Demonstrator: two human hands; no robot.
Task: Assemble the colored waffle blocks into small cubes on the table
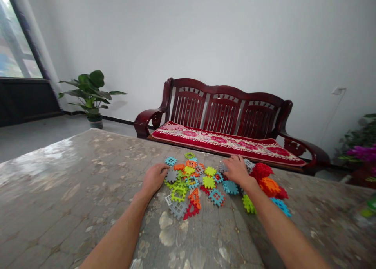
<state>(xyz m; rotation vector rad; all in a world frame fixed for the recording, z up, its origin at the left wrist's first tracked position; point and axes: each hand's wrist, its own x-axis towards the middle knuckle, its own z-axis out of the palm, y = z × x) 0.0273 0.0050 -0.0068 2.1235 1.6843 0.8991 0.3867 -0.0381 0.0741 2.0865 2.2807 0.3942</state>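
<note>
A loose pile of plastic interlocking tiles in several colours lies on the table in front of me. My left hand [155,177] rests at the pile's left edge, fingers stretched toward a grey tile [172,176]. On the right, my right hand [236,169] lies over the tiles with its fingers apart, close to a solid blue tile [230,187]; what is under its palm is hidden. Between the hands are a lime-green tile [208,182], a blue window tile [216,197] and an orange triangular tile [194,197]. Nearer me lie a grey window tile [178,209] and a red tile [192,210].
Stacked red tiles [261,171], orange tiles [269,186] and green tiles [249,204] stand around my right forearm. A patterned cloth [88,190] covers the table. Behind it is a wooden bench [225,108] with a red cushion [205,138]. A potted plant [92,91] stands left.
</note>
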